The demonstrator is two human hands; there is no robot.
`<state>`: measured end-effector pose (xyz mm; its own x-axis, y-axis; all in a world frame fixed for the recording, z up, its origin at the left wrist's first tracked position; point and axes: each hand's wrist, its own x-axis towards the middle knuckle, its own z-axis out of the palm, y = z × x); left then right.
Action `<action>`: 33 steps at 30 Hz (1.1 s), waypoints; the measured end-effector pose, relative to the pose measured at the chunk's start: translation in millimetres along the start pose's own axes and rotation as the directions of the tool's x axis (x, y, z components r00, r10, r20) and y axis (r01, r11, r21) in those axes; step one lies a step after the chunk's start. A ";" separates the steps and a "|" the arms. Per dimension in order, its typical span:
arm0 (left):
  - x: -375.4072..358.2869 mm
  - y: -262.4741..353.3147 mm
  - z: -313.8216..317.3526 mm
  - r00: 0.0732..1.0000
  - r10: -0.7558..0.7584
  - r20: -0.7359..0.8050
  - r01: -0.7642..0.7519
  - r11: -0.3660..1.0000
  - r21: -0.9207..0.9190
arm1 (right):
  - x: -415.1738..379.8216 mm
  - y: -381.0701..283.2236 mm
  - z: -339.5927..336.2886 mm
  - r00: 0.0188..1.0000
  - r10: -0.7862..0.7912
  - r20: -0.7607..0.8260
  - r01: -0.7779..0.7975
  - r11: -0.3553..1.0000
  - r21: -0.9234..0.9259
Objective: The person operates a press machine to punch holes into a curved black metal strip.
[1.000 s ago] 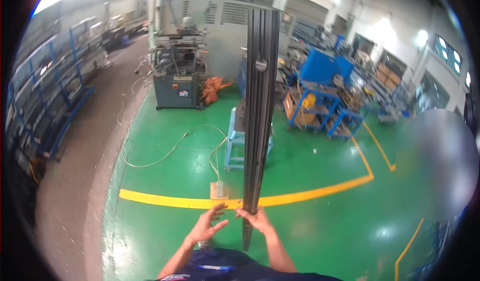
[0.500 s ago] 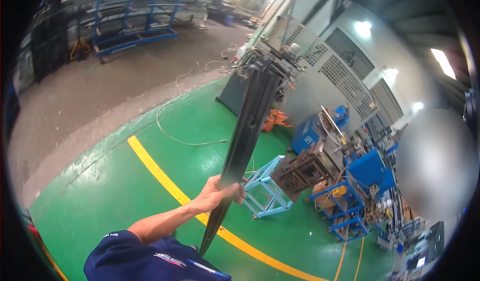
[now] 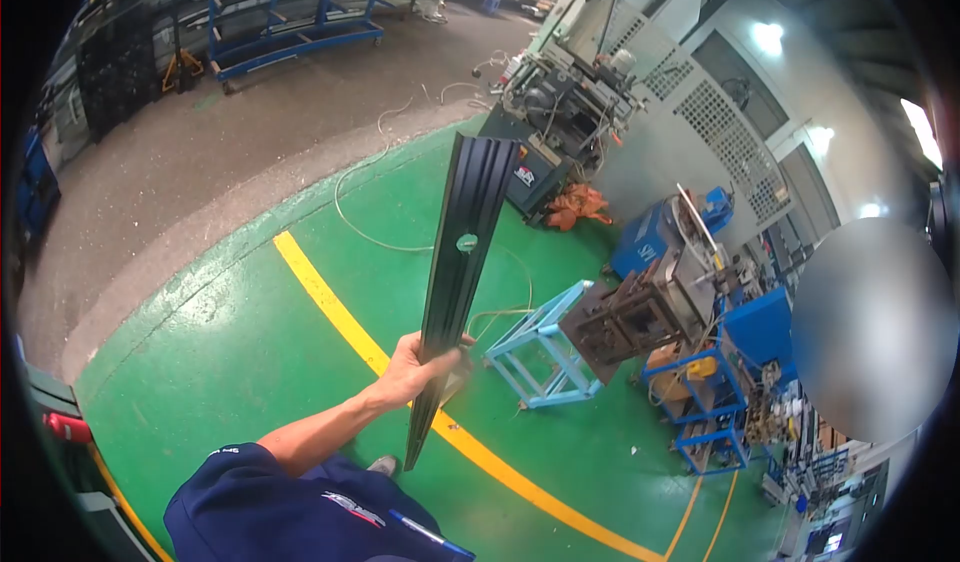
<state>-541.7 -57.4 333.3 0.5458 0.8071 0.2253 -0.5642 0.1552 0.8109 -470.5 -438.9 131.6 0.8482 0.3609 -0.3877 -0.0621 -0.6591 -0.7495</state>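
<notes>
My left hand [image 3: 420,370] is closed around a long black grooved profile [image 3: 462,232], gripping it near its lower part. The thumb lies across the near face, and the fingers wrap behind, partly hidden. Held out in front of me above the floor, the profile slants up toward its squared far end. A small round hole with green showing in it sits partway along the grooved face. Below the hand, the near end narrows to a tip close to my navy shirt [image 3: 290,507]. My right hand is out of view.
A light-blue metal stand [image 3: 545,352] is on the green floor just right of the profile. Farther off is a machine [image 3: 560,112] with orange cloth [image 3: 578,207] beside it. A blue cart [image 3: 700,412] stands at right; a cable [image 3: 345,202] curves across the floor.
The profile has tilted and turned in my left hand's grip, its far end dropping left of the machine it overlapped. Its grooved face and hole now show clearly. The camera view has also shifted.
</notes>
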 end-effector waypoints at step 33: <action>-70.8 17.6 -19.3 0.932 0.069 -0.355 0.109 0.882 0.458 | 76.6 -24.7 -100.5 0.938 -0.177 0.298 0.193 0.981 -0.024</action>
<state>-602.2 -100.8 321.2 0.2502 0.9654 0.0740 -0.1546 -0.0357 0.9873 -351.1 -461.3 174.4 0.6501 0.6519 -0.3904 0.1153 -0.5925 -0.7973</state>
